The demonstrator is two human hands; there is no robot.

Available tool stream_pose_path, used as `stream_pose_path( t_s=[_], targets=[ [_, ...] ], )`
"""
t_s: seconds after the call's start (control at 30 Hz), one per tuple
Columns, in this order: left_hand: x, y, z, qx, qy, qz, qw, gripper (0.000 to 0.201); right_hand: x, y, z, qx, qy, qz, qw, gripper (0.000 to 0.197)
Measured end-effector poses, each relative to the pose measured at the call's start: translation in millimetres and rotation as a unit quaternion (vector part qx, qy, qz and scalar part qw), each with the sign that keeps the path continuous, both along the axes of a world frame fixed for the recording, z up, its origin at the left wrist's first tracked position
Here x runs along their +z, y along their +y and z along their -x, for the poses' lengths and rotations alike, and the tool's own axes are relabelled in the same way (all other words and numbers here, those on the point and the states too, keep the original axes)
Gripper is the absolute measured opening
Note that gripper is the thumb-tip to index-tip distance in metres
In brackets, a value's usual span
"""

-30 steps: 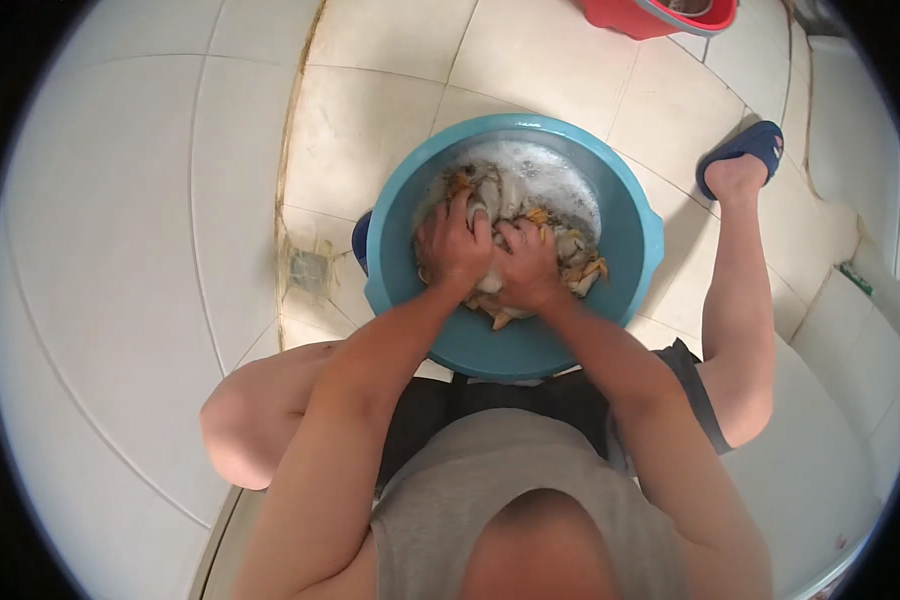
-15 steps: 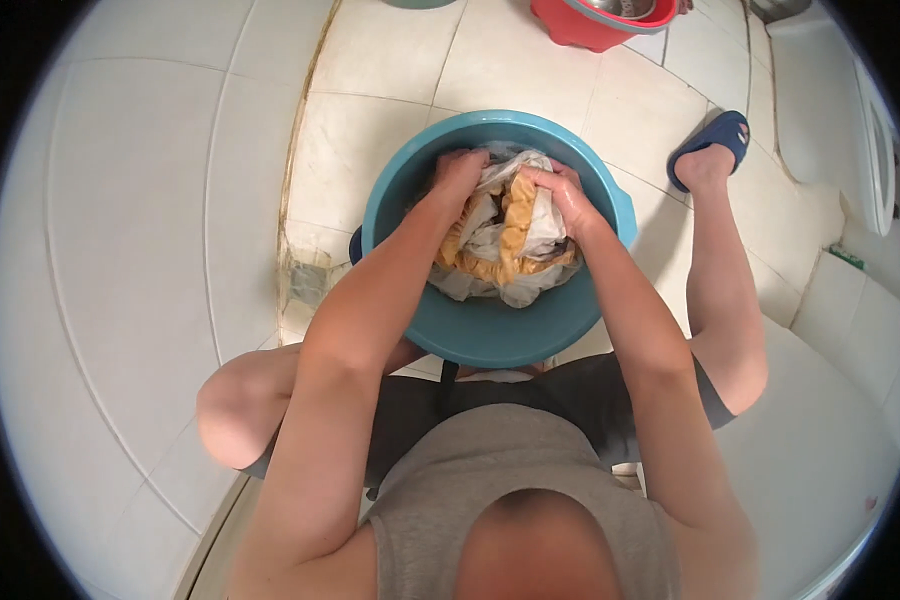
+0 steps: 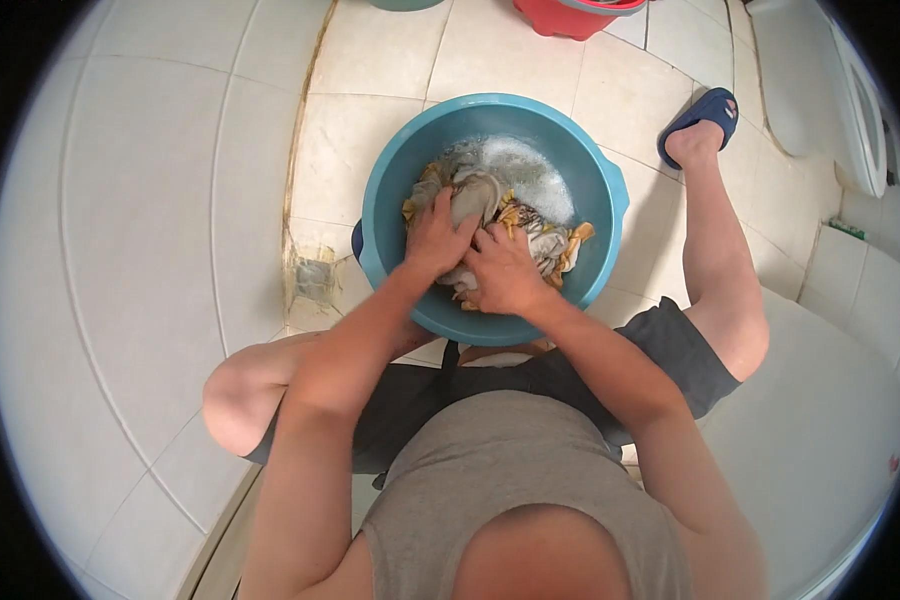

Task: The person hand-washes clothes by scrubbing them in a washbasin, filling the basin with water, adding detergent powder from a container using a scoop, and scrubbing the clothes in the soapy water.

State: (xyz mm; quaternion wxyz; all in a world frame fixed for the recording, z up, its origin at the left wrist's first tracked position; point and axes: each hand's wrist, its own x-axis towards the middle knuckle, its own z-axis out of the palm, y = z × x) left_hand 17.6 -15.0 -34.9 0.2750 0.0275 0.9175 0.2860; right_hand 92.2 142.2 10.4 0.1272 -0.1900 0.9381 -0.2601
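A blue-green plastic basin (image 3: 515, 328) stands on the floor between my legs. Bunched in it lies a wet white-grey cloth with ruffled yellow-orange edging (image 3: 548, 245); I cannot tell what kind of garment or cover it is. My left hand (image 3: 436, 238) is bent over the cloth's left part, its fingers pressed into the folds. Close against it, my right hand (image 3: 510, 272) has its fingers curled into the middle of the bundle. Fabric partly hides the fingertips of both. White suds (image 3: 530, 178) float on water at the basin's far side.
A red tub with a grey rim (image 3: 570, 18) stands at the far edge, near part of a green container (image 3: 407, 4). A tiled wall (image 3: 150, 220) rises on the left. My right foot wears a dark blue slipper (image 3: 700, 125). A white appliance-like body (image 3: 820, 80) is at right.
Both hands have come nearer to me and closer together. The cloth, lifted and spread between them before, now lies lower in a tighter bunch, leaving suds visible beyond it.
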Motion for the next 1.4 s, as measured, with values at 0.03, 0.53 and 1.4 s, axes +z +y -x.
stream_pose_path(
  t_s=[0.03, 0.53, 1.4],
  targets=[
    [-7.9, -0.8, -11.2, 0.019, 0.008, 0.024, 0.999, 0.08, -6.4, -3.3, -4.8, -0.006, 0.013, -0.019, 1.0, 0.058],
    [-56.2, 30.5, 68.5, 0.032, -0.122, 0.094, 0.987, 0.04, -96.1, 43.1, 90.4, 0.006, -0.023, 0.12, 0.993, 0.055],
    [-11.4, 4.4, 40.7, 0.25, 0.022, -0.248, 0.936, 0.042, -11.7, 38.9, 65.3, -0.345, -0.188, 0.127, 0.911, 0.037]
  ],
)
